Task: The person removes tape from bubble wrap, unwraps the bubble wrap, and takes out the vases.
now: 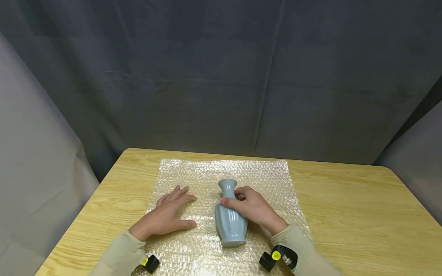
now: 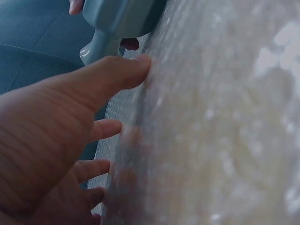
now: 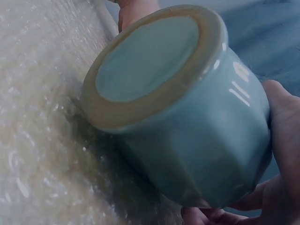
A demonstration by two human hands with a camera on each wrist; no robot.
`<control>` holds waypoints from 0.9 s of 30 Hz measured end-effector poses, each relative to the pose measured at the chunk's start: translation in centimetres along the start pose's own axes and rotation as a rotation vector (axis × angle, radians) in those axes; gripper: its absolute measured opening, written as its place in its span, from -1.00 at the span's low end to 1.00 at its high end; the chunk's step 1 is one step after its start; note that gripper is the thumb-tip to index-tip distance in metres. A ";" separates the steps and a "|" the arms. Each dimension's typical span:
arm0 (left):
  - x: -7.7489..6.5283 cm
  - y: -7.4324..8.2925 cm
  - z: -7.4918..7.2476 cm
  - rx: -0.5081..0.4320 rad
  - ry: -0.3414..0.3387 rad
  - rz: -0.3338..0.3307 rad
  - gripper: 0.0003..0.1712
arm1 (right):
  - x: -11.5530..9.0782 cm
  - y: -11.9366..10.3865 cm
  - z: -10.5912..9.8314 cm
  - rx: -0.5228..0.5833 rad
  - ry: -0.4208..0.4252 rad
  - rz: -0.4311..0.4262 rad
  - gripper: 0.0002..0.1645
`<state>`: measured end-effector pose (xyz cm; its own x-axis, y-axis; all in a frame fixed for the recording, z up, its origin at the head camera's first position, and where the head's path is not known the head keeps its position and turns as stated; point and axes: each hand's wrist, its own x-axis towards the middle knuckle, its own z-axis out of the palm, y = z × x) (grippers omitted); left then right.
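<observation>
Bubble wrap [image 1: 197, 172] beneath glossy pale-blue vase [image 1: 232, 224]

Wooden table [image 1: 352, 214] before a dark curtain [image 1: 221, 84]
Pale cloth [image 1: 34, 161] hangs on the left, grey cloth [image 1: 418, 157] on the right.

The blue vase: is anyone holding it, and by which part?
Yes. The right hand holds the blue vase around where its neck meets the body, thumb across the front. The left hand holds nothing.
</observation>
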<state>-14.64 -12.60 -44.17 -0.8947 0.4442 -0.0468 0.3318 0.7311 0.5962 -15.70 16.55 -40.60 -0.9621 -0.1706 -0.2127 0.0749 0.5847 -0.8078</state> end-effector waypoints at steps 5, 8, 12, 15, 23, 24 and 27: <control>-0.1 0.0 -0.1 0.005 0.005 0.002 -0.15 | 0.0 -0.2 0.1 0.070 -0.008 0.013 -0.19; -0.1 0.0 -0.2 0.004 0.006 -0.003 -0.15 | 0.0 -0.2 0.3 0.108 -0.030 0.016 -0.21; -0.1 0.0 -0.1 0.005 0.005 -0.003 -0.15 | -0.1 -0.2 0.4 0.134 -0.049 0.012 -0.22; -0.1 -0.1 0.0 0.010 0.009 0.005 -0.16 | -0.2 -0.2 0.4 0.164 -0.057 0.010 -0.23; 0.0 0.0 0.1 0.019 0.013 0.007 -0.15 | -0.5 -0.3 0.5 0.242 -0.125 -0.012 -0.31; 0.0 0.0 0.1 0.023 0.015 0.008 -0.14 | -0.5 -0.2 0.5 0.245 -0.135 -0.016 -0.31; 0.0 -0.1 0.1 0.027 0.016 0.008 -0.14 | -0.4 -0.1 0.5 0.258 -0.153 -0.025 -0.31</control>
<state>-14.65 -12.58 -44.29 -0.8968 0.4415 -0.0293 0.3463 0.7416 0.5745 -15.14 16.16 -40.71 -0.9151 -0.3116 -0.2558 0.1350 0.3611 -0.9227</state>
